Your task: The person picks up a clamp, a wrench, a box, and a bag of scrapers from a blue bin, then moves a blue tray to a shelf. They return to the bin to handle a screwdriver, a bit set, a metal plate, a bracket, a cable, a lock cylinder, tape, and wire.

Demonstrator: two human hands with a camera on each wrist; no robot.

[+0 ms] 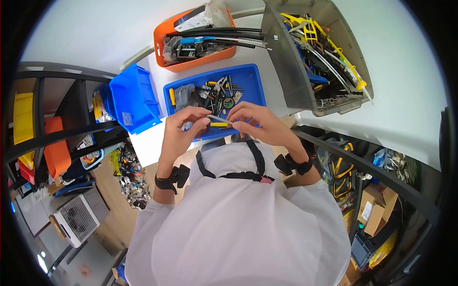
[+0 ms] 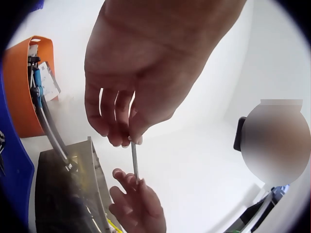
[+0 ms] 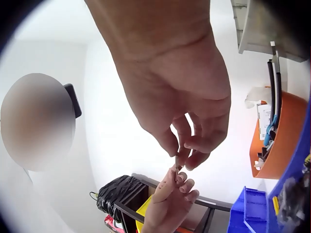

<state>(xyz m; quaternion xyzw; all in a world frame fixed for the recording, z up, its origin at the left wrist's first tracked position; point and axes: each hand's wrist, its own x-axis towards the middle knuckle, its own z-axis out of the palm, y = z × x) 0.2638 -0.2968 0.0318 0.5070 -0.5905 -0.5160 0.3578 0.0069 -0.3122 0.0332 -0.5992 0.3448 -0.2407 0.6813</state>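
A thin, straight grey rod (image 1: pixel 219 119) spans the gap between my two hands above the blue tray (image 1: pixel 257 83). My left hand (image 1: pixel 183 128) pinches one end of it between thumb and fingertips. At the other end, the thumb and fingers of my right hand (image 1: pixel 265 126) pinch it too. The left wrist view shows the rod (image 2: pixel 135 162) side-on, slim and even along its length. Below the hands, the tray holds a yellow-handled tool (image 1: pixel 219 125), a round green-ringed piece (image 1: pixel 228 102), a plastic bag (image 1: pixel 183 95) and several small metal tools.
An orange bin (image 1: pixel 191 64) with black rods and bags stands behind the tray. To the right is a deep grey bin (image 1: pixel 286 71) full of tools. A blue bin (image 1: pixel 131 97) sits at the left, beside black shelving (image 1: pixel 71 131).
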